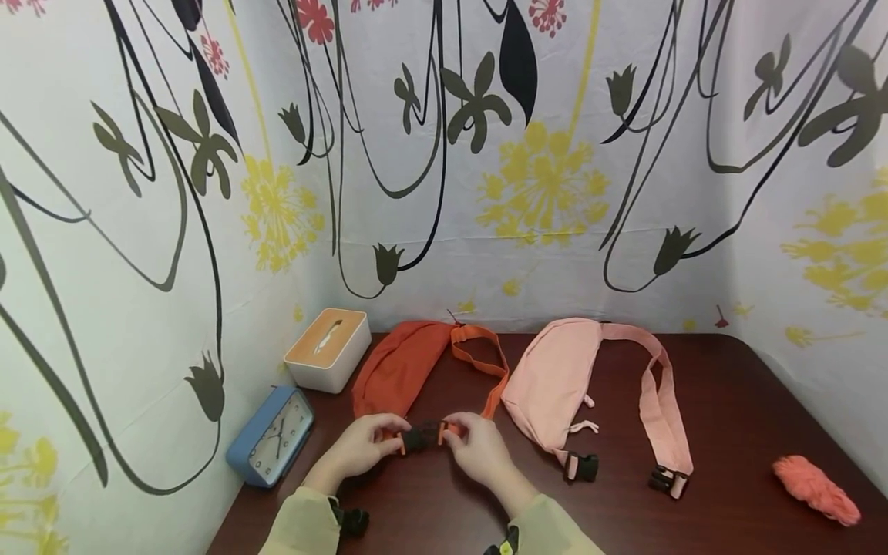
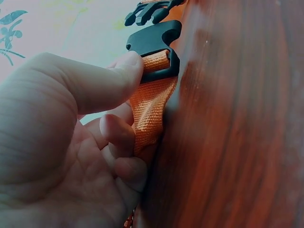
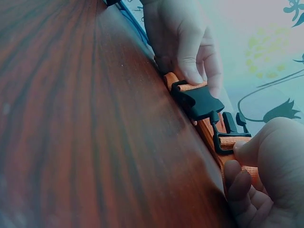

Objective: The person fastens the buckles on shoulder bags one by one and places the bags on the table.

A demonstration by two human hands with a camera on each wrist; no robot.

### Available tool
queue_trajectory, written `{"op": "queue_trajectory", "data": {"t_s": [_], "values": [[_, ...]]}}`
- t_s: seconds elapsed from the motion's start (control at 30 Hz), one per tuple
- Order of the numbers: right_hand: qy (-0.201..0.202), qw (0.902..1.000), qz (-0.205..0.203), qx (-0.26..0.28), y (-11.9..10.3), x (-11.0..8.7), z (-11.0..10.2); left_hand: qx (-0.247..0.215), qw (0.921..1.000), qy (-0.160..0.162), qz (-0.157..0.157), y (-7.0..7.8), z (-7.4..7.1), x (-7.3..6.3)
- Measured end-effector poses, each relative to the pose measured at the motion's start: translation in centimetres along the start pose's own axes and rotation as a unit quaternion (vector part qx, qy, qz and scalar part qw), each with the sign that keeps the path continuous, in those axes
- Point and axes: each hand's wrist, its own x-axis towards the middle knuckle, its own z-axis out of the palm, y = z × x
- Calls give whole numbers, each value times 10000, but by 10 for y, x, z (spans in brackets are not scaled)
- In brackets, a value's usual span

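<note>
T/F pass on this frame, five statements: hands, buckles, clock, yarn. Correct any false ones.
1. The left hand pinches orange webbing beside the black socket half. True.

2. The pink bag has its buckle unfastened, with the two halves apart on the table. True.

3. The right hand holds the pink strap. False: it pinches orange webbing at the pronged half.

4. The buckle between the hands is fully clicked together. False: its prongs show outside the socket.

5. The blue clock sits right of the pink bag. False: it is at the table's left side, near the tissue box.
</note>
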Motion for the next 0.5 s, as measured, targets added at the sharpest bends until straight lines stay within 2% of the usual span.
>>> {"op": "queue_trajectory", "data": {"t_s": [0.33,0.5], "values": [[-87,9996,-1,277,-1,0,-1,-143,9999,5,-22,-2,0,1],[-166,9996,-140,204,-2,0,1,-170,9998,-15,-40,-3,0,1]]}}
